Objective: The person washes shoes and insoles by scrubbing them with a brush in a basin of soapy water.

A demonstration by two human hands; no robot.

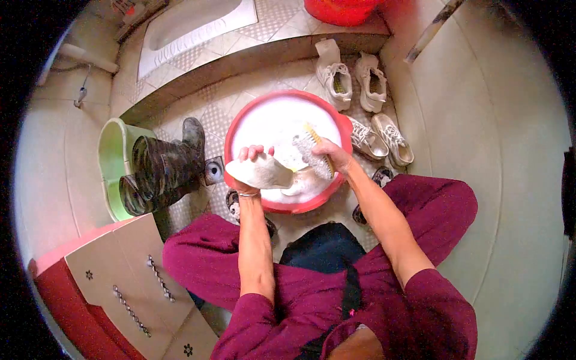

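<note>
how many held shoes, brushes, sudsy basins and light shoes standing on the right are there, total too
held shoe: 1
brush: 1
sudsy red basin: 1
light shoes on the floor at right: 4
total: 7

Camouflage boots [159, 165] are resting just left of the floor drain [214, 170], a green plastic tub [110, 162] sitting farther left. On the drain's near left, a cabinet [120, 264] is standing; beyond it, a squat toilet [201, 39] is lying, a red container [342, 12] sitting farther right.
</note>
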